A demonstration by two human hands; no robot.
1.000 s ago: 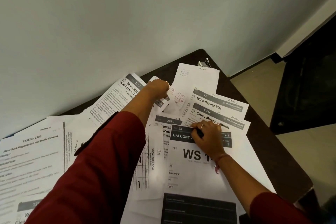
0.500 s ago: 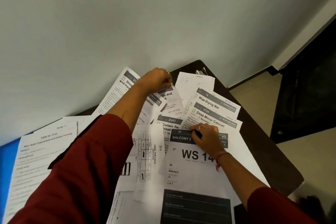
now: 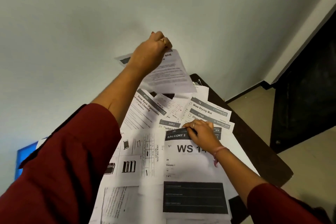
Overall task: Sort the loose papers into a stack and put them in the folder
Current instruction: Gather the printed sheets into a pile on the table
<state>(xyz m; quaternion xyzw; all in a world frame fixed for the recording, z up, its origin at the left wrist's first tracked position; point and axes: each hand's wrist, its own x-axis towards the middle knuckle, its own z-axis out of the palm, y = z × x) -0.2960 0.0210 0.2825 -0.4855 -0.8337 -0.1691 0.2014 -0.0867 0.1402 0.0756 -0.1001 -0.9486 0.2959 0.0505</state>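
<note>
Pinched in my left hand [image 3: 151,51], one sheet [image 3: 169,72] hung high above the table [image 3: 254,142], lifted since a moment earlier; my right hand [image 3: 201,132] pressed flat, grasping nothing, on the spread papers [image 3: 181,165].

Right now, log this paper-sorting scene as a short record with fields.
left hand: raised, pinching one printed white paper sheet clear of the pile
right hand: flat on the white "WS 14" sheet
loose papers: overlapping, unstacked
surface: dark wooden table
blue object: far left, mostly hidden; cannot tell if folder
</note>
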